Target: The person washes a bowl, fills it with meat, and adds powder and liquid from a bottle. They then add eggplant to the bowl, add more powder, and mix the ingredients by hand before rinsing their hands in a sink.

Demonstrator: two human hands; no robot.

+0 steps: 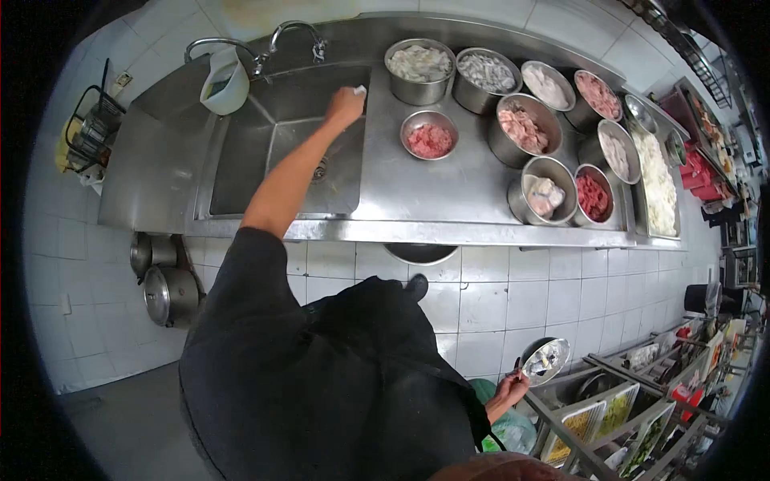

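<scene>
My left hand (pixel 345 110) is closed over the right side of the sink (pixel 257 172), near its back. A small white piece (pixel 360 90) pokes out from the fingers; its kind is too small to tell. Low on the right, away from the counter, my right hand (pixel 508 390) grips the edge of a round metal bowl (pixel 547 361), tilted, with shiny bits in it that I cannot make out. A small metal bowl of pinkish ground meat (pixel 430 141) stands on the counter (pixel 449 192), just right of the sink.
Several metal pots of raw meat (pixel 525 128) crowd the counter's right, beside a tray of white food (pixel 656 184). A white pitcher (pixel 226 86) sits by the faucets (pixel 295 36). Lidded pots (pixel 170 297) stand low at left. A metal rack (pixel 593 461) with food trays is at lower right.
</scene>
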